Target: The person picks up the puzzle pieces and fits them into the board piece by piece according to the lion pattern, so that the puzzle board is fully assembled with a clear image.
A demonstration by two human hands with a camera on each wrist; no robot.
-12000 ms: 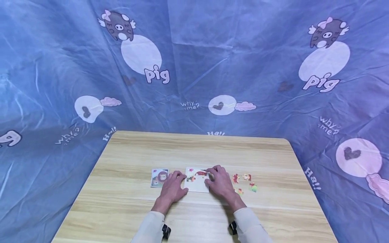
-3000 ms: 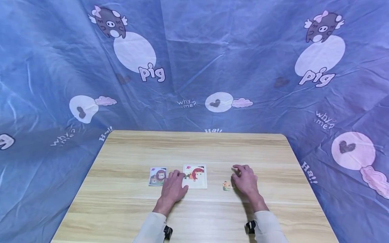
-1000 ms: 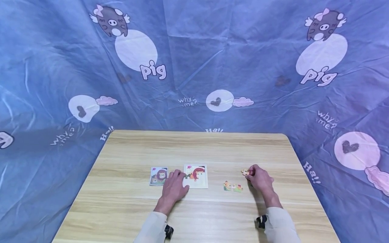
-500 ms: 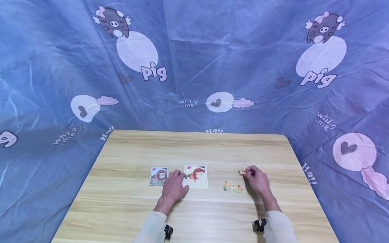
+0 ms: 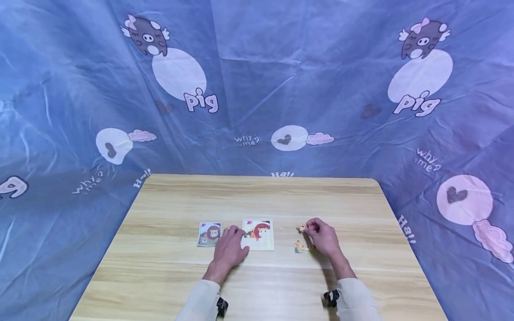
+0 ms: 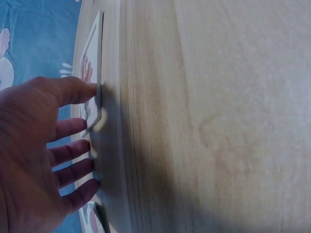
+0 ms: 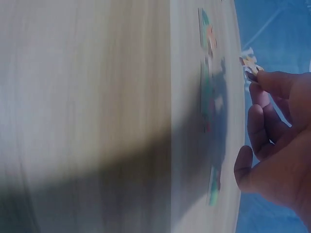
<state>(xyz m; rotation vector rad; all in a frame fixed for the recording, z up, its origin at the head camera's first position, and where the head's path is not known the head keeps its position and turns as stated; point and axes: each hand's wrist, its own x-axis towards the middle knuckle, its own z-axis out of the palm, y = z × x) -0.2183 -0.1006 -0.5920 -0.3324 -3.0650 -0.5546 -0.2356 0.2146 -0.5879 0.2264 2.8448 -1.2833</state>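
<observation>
My right hand [image 5: 324,238] pinches a jigsaw piece [image 5: 302,228] between thumb and fingertips, raised off the table. The same piece [image 7: 249,64] shows in the right wrist view. My left hand [image 5: 230,249] lies at the left side of a white puzzle board [image 5: 265,244], its thumb [image 6: 80,91] and index finger touching the board near a corner. Part of a red-maned lion picture [image 5: 262,229] is laid in the board's upper area; its lower right is bare. Loose jigsaw pieces [image 5: 299,247] lie below my right hand, partly hidden by it.
A picture card [image 5: 209,234] with a lion and a smaller animal lies left of the board, beside my left hand. Another loose piece [image 7: 213,187] lies apart in the right wrist view. A blue printed cloth [image 5: 257,89] hangs behind the wooden table [image 5: 257,196].
My right hand has carried the pinched piece leftward, over the loose ones. Against 12 seconds ago, more lion pieces sit in the board. My left hand has stayed at the board.
</observation>
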